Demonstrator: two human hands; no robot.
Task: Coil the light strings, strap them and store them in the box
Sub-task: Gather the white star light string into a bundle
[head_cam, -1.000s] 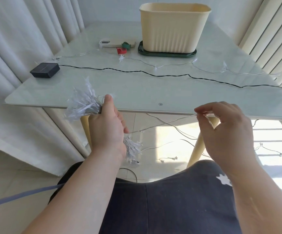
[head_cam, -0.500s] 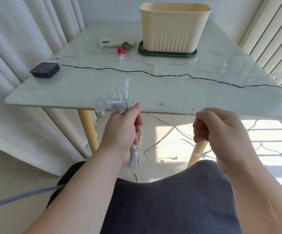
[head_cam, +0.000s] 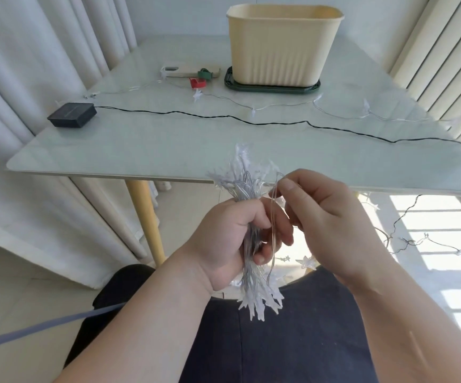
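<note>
The hands, well apart a second ago with a length of wire stretched between them, have come together below the near edge of the table (head_cam: 141,150). The left hand (head_cam: 234,239) has its fingers curled tight round the middle of the bundle (head_cam: 247,183) of coiled light string, star tips fanning out above and below the fist. It has swung from the left side to the centre. The right hand (head_cam: 320,217) pinches the loose strand (head_cam: 273,217) between thumb and forefinger, right beside the top of the bundle. That looks like one more loop being laid on, so coiling is under way and not finished. More clear string (head_cam: 334,114) trails across the table towards its right edge, and some lies on the floor beyond. A black lead (head_cam: 251,123) runs from the black pack (head_cam: 72,114) at the left edge across to the right. The red strap (head_cam: 197,82) and green strap (head_cam: 205,74) sit untouched near the far edge, just left of the cream box (head_cam: 281,45), which stands open. Strapping and storing are yet to come.
</note>
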